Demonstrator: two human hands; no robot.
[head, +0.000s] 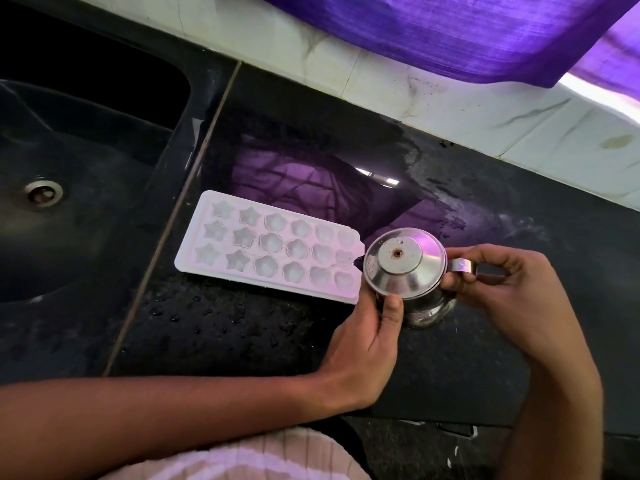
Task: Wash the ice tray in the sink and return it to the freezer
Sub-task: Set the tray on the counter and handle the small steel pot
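A white ice tray (pixel 266 247) with star, flower and heart moulds lies flat on the black counter, just right of the sink (pixel 69 188). Its right end touches a small steel jug with a domed lid (pixel 403 268) that stands on the counter. My left hand (pixel 367 341) grips the jug's lower left side, thumb on the rim of the lid. From the right, my right hand (pixel 502 292) pinches the jug's handle and the lid's edge. Neither hand touches the tray.
The dark sink with a steel drain (pixel 43 194) fills the left. Water drops cover the wet black counter (pixel 242 323) in front of the tray. A white tiled ledge (pixel 450 109) runs along the back, under a purple curtain (pixel 450 29).
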